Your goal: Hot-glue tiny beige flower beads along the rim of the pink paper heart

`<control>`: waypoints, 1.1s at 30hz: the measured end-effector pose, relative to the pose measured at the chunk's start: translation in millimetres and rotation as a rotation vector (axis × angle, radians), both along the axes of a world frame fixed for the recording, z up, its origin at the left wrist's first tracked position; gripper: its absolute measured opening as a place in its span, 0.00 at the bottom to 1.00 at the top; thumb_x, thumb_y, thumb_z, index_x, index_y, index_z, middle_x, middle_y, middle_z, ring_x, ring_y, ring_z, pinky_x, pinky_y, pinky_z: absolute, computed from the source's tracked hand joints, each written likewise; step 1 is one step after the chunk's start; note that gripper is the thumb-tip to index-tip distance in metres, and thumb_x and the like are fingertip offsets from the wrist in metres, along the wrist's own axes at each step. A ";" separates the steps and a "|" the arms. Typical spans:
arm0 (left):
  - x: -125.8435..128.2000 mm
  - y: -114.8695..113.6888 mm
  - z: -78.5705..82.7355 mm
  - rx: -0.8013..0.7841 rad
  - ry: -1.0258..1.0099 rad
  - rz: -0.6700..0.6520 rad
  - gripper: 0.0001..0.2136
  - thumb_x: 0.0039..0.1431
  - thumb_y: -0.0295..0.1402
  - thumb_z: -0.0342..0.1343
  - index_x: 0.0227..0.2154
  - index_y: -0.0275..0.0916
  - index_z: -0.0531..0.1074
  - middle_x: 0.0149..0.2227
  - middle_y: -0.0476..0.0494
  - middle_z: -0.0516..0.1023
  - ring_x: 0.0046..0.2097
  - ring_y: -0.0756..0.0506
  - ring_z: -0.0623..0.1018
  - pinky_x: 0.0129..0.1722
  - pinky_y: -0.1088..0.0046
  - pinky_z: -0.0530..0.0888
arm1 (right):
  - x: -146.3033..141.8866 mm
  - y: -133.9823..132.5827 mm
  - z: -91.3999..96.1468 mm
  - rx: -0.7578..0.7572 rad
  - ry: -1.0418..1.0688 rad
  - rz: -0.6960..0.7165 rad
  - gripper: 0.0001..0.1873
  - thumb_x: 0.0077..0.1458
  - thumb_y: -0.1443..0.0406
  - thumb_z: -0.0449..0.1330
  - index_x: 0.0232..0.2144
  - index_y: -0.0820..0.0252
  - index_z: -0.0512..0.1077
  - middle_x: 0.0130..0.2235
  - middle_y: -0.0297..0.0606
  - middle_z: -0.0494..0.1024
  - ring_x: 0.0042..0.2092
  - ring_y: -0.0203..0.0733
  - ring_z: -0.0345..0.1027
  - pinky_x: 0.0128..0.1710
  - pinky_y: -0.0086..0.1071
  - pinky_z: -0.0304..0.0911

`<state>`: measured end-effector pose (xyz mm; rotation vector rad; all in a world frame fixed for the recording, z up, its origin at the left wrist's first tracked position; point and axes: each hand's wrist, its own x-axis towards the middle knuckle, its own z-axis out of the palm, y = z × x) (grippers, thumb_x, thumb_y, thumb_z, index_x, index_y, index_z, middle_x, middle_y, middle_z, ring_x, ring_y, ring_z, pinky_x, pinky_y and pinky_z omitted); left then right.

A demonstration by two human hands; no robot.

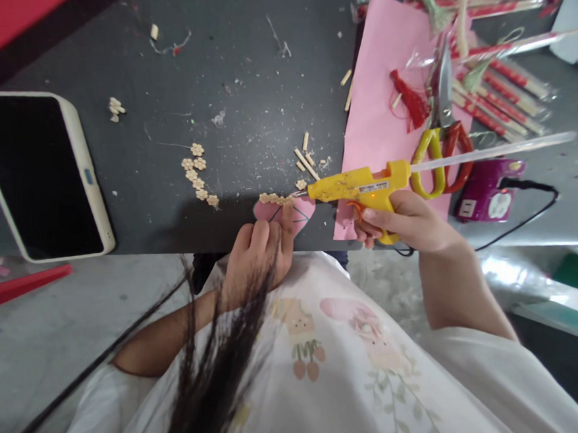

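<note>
Gluing seems in hand: the yellow glue gun (356, 185), gripped by the right hand (408, 224), is aimed at a pink piece (302, 210) pinched just left of it by the left hand (257, 258); a steady nozzle is needed.

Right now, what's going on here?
A person's right hand grips a yellow glue gun, its tip at a row of little flowers on a pink piece pinched in the left hand. More flowers and sticks lie on the dark table. Scissors rest on pink paper, and a phone lies at the left.
</note>
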<state>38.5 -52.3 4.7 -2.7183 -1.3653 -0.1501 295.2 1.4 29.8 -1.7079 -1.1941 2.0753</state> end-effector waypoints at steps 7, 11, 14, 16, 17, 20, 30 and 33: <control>-1.4 -1.8 -1.9 -0.101 -0.068 0.011 0.14 0.69 0.22 0.45 0.49 0.27 0.74 0.25 0.45 0.70 0.31 0.45 0.68 0.29 0.67 0.63 | 1.8 -1.0 -1.2 0.004 -0.009 0.001 0.26 0.49 0.44 0.68 0.19 0.57 0.69 0.20 0.34 0.71 0.24 0.39 0.71 0.22 0.32 0.68; -0.8 -1.7 -1.6 -0.023 0.014 0.003 0.13 0.69 0.23 0.47 0.50 0.25 0.73 0.24 0.47 0.70 0.30 0.46 0.68 0.28 0.68 0.65 | -0.2 0.5 -0.3 0.009 -0.012 0.014 0.26 0.48 0.43 0.68 0.20 0.56 0.69 0.21 0.34 0.72 0.24 0.39 0.70 0.22 0.33 0.69; 0.1 -0.8 -1.4 0.038 0.051 0.001 0.13 0.67 0.24 0.51 0.51 0.24 0.73 0.24 0.48 0.69 0.30 0.46 0.68 0.28 0.69 0.66 | 3.0 0.6 0.4 0.015 -0.017 0.017 0.25 0.48 0.44 0.68 0.19 0.55 0.69 0.21 0.34 0.72 0.24 0.39 0.70 0.22 0.33 0.68; 0.3 -0.6 -1.8 0.040 0.056 -0.003 0.13 0.68 0.24 0.50 0.51 0.24 0.73 0.24 0.48 0.69 0.30 0.46 0.67 0.28 0.69 0.65 | 7.4 -0.7 0.7 0.040 0.000 0.007 0.25 0.51 0.45 0.67 0.19 0.55 0.68 0.21 0.34 0.72 0.24 0.39 0.70 0.22 0.34 0.68; 0.2 -0.7 -2.2 0.035 0.054 -0.006 0.13 0.68 0.23 0.49 0.51 0.24 0.72 0.24 0.48 0.69 0.30 0.46 0.67 0.28 0.68 0.65 | 9.5 -1.6 0.8 0.058 0.001 0.004 0.24 0.51 0.45 0.67 0.19 0.56 0.69 0.22 0.34 0.73 0.24 0.39 0.70 0.22 0.34 0.67; -0.1 -1.7 -3.1 0.014 0.026 -0.007 0.15 0.69 0.23 0.46 0.53 0.23 0.71 0.24 0.47 0.70 0.30 0.46 0.68 0.28 0.68 0.65 | 10.1 -4.7 1.2 0.143 -0.057 -0.019 0.22 0.48 0.47 0.70 0.22 0.57 0.72 0.23 0.34 0.74 0.23 0.38 0.69 0.21 0.34 0.66; -0.6 -2.0 -4.6 0.020 0.018 -0.005 0.16 0.69 0.22 0.45 0.55 0.23 0.69 0.26 0.45 0.73 0.30 0.46 0.71 0.28 0.68 0.66 | -49.6 -2.0 -15.5 0.529 -0.375 -0.182 0.14 0.45 0.59 0.73 0.33 0.52 0.74 0.30 0.34 0.77 0.31 0.42 0.71 0.34 0.41 0.72; 0.0 -2.7 -2.7 0.013 0.061 0.006 0.17 0.68 0.21 0.44 0.56 0.23 0.69 0.27 0.44 0.74 0.31 0.46 0.70 0.30 0.67 0.67 | -61.2 0.9 -25.4 0.513 -0.392 -0.146 0.15 0.49 0.57 0.70 0.36 0.53 0.73 0.33 0.36 0.77 0.34 0.44 0.73 0.37 0.41 0.73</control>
